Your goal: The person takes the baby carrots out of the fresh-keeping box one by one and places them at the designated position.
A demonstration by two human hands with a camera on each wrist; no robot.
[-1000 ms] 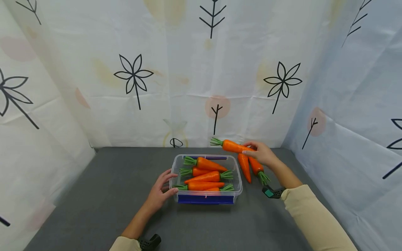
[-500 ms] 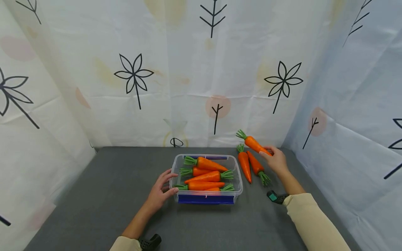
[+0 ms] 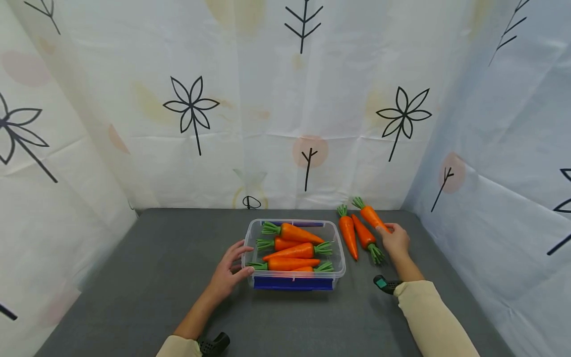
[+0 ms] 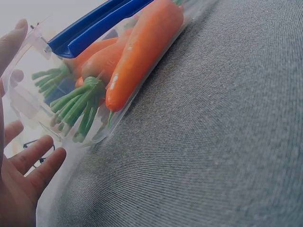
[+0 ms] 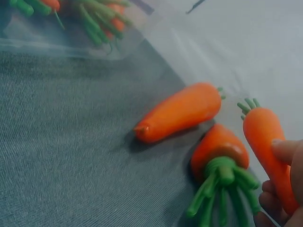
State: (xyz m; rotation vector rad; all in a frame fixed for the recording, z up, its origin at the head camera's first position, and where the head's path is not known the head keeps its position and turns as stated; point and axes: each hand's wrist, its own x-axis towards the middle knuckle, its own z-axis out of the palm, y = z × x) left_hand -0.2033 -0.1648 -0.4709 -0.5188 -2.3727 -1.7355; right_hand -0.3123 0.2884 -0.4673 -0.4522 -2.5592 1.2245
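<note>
My right hand (image 3: 396, 241) grips an orange carrot (image 3: 372, 216) by its tapered lower half, its green top pointing back and left. In the right wrist view that carrot (image 5: 263, 137) shows between thumb and fingers. Two more carrots lie on the table just left of it: one (image 3: 348, 233) with its top to the back, the other (image 3: 364, 232) with its top to the front. My left hand (image 3: 226, 271) is at the left side of a clear plastic box (image 3: 340, 248), thumb and fingertips at its rim, fingers spread and relaxed. Several carrots (image 3: 294, 251) lie inside the box.
The box has blue clips (image 3: 292, 283) on its front and back and stands on a dark grey table (image 3: 156, 277). Patterned white cloth (image 3: 267, 99) rises behind the table and along both sides.
The right hand has carried its carrot from over the two loose carrots to the right, then lowered it beside them. The left hand and the box have stayed put.
</note>
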